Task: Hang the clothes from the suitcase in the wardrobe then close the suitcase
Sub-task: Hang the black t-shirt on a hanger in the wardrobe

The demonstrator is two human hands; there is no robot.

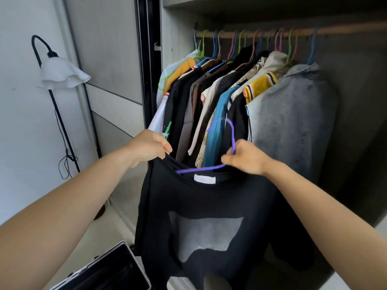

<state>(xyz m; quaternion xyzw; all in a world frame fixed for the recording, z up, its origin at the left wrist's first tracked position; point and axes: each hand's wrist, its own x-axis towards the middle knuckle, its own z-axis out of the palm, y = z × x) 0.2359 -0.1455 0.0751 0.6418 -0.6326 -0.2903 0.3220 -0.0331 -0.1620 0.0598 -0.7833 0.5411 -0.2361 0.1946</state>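
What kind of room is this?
Most likely a bedroom at home. A wardrobe stands open, its rail packed with clothes on coloured hangers. A floor lamp with a white shade stands by the wall, and a corner of an open suitcase shows below.

The suitcase (109, 271) is cut off by the lower edge, so that only one corner of its dark inside is seen. The hem of the black T-shirt (209, 201) is lost at the same edge. One arm of the purple hanger (199, 169) is hidden inside the collar, and its neck is covered by the right hand (248, 159), whose fingertips are blurred. The foot of the floor lamp (62, 74) is partly masked by the left forearm (62, 206). The lower ends of the hung clothes (219, 97) are concealed behind the T-shirt.
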